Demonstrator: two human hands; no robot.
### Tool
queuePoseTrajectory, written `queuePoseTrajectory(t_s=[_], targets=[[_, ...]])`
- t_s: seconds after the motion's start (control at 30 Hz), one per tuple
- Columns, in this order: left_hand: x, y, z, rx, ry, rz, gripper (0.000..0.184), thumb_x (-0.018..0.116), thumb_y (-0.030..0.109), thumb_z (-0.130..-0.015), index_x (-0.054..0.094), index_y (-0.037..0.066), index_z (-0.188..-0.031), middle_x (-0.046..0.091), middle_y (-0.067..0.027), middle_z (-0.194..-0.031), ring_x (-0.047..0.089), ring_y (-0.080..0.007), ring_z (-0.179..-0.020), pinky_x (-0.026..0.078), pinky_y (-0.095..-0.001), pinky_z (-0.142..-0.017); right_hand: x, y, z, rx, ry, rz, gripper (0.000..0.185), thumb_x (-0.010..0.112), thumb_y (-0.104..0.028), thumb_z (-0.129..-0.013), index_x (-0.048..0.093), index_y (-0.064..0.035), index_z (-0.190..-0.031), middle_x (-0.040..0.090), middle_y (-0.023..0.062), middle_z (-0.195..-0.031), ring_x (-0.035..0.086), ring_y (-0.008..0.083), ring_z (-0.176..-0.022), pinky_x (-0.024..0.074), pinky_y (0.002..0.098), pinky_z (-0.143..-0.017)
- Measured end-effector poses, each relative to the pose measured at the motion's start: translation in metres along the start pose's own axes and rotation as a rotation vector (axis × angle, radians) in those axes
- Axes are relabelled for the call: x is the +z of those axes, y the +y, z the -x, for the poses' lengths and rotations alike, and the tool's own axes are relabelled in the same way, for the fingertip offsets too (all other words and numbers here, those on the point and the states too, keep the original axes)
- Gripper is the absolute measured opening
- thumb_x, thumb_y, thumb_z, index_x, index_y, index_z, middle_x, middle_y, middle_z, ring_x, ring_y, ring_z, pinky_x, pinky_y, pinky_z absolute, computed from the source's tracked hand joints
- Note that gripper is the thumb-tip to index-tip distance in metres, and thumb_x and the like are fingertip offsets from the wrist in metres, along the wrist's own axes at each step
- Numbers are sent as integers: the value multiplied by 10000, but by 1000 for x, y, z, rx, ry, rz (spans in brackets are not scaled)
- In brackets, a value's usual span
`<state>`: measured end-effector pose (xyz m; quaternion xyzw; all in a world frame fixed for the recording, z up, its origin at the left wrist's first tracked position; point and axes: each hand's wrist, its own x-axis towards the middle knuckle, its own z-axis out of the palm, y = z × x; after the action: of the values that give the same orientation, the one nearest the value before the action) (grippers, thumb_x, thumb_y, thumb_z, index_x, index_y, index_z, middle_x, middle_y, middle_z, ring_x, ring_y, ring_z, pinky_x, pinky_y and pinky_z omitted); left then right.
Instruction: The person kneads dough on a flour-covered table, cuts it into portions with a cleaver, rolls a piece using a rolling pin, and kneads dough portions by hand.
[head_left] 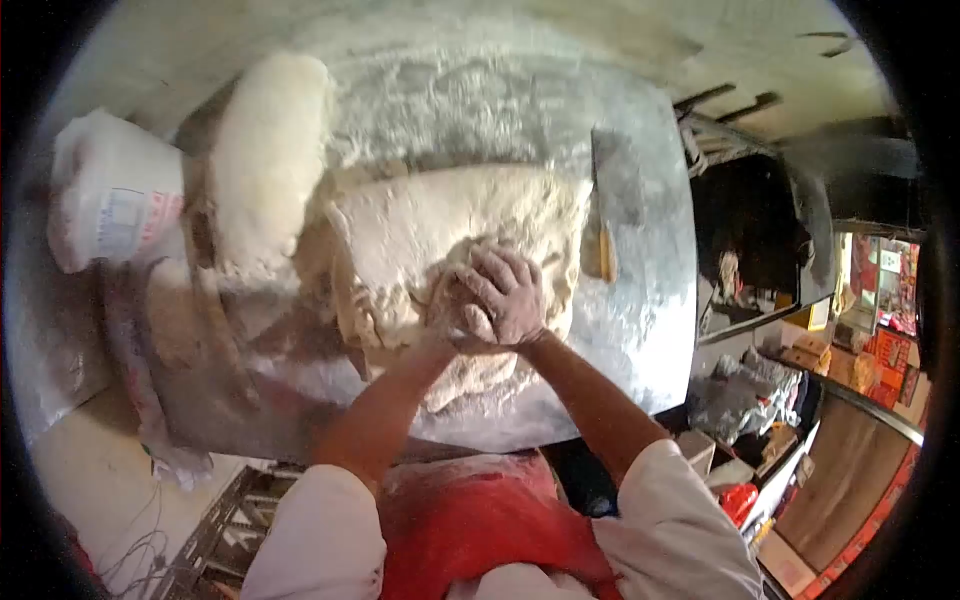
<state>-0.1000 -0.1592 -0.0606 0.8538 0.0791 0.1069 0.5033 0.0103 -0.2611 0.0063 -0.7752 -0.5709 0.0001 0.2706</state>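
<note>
While my right hand (508,292) lies over my left hand (450,302) on the broad dough slab (400,225), I cannot tell whether either is clenched. The slab rests mid-desk (645,340), between a flat dark tool (618,178) rightward and a long dough piece (270,150) leftward, a white container (112,195) beyond.
</note>
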Motion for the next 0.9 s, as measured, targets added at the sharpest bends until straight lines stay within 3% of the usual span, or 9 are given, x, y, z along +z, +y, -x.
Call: queuePoseTrajectory(t_s=[0.03, 0.07, 0.17, 0.2, 0.23, 0.47, 0.53, 0.63, 0.9], targets=[[0, 5, -2, -60, 26, 80, 1048, 653, 651, -780, 256, 82, -1565, 295, -142, -1608, 269, -309, -1484, 176, -455, -1234, -1, -3, 0, 6, -35, 50, 645, 557, -515, -833, 578, -222, -1407, 500, 109, -1477, 451, 350, -1337, 325, 547, -1087], [-41, 63, -21, -162, -426, -766, 1007, 617, 635, -826, 234, 84, -1576, 239, -147, -1635, 203, -325, -1512, 158, -460, -1239, -8, -10, -7, 44, -61, 60, 593, 519, -529, -906, 538, -265, -1437, 487, 114, -1484, 441, 351, -1356, 320, 574, -1108], [-53, -15, -12, -221, -154, -188, 907, 571, 574, -900, 226, 82, -1579, 218, -163, -1638, 162, -333, -1523, 149, -473, -1240, -23, -29, -67, 22, -98, 56, 570, 499, -505, -925, 535, -248, -1433, 484, 122, -1477, 432, 353, -1362, 293, 593, -1129], [-83, 8, -24, 79, 5, -907, 771, 512, 469, -980, 229, 70, -1576, 219, -164, -1635, 145, -328, -1525, 144, -489, -1242, -23, -40, -94, 33, -73, -2, 562, 500, -491, -932, 530, -236, -1432, 461, 118, -1503, 415, 346, -1381, 260, 605, -1159], [-97, 4, -33, 23, 4, -916, 759, 505, 460, -985, 231, 70, -1576, 220, -161, -1635, 150, -327, -1523, 147, -488, -1242, -10, -47, -111, 45, -60, -33, 596, 536, -538, -915, 514, -262, -1442, 438, 102, -1534, 393, 339, -1407, 239, 589, -1189], [-102, -128, 18, -363, 263, 332, 674, 457, 398, -1021, 244, 74, -1572, 228, -140, -1635, 188, -321, -1510, 166, -480, -1241, 104, -50, -138, -181, 45, -38, 585, 712, -355, -737, 651, -256, -1310, 515, 63, -1480, 483, 329, -1342, 355, 571, -1129], [-106, -164, 5, -313, 327, 345, 662, 450, 390, -1026, 246, 74, -1571, 229, -137, -1635, 193, -320, -1508, 169, -479, -1241, 104, -44, -160, -190, 83, -50, 616, 719, -372, -730, 637, -240, -1326, 531, 74, -1448, 468, 345, -1336, 323, 569, -1146], [-74, -196, 30, -730, -17, 660, 575, 400, 376, -1047, 312, 87, -1536, 339, -104, -1576, 318, -286, -1446, 245, -455, -1217, 66, -59, -159, -112, -165, 15, 591, 653, -435, -863, 551, -260, -1419, 449, 49, -1539, 371, 320, -1422, 280, 542, -1198], [-41, -69, 93, -467, 417, 449, 570, 401, 381, -1045, 326, 86, -1526, 363, -101, -1551, 340, -275, -1425, 254, -440, -1211, 73, -86, -69, -214, -190, -175, 553, 677, -392, -789, 646, -217, -1312, 504, 71, -1486, 446, 323, -1385, 307, 566, -1162]])
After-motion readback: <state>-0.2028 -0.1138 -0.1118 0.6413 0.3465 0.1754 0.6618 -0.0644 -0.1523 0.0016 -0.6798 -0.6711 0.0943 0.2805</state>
